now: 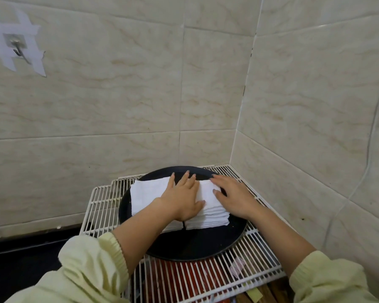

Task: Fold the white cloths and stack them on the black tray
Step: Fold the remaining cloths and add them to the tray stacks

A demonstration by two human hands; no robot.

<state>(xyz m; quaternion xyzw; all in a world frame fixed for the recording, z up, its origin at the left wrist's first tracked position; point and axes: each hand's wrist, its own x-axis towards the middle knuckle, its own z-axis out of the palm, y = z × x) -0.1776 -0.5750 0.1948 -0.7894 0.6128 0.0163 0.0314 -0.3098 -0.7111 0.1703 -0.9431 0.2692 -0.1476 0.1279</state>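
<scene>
A round black tray point(190, 246) sits on a white wire rack. On it lie two stacks of folded white cloths side by side: a left stack point(148, 194) and a right stack point(208, 215). My left hand point(182, 197) lies flat with straight fingers across the gap between the stacks, pressing on their tops. My right hand point(232, 193) rests flat on the right stack's far right side, its thumb on the top cloth and its fingers over the stack's edge.
The white wire rack point(101, 206) stands in a corner of beige tiled walls. Red and brown items point(184, 278) show beneath the rack's front part. A dark counter point(20, 263) lies to the left. A metal hook point(18, 49) is taped high on the left wall.
</scene>
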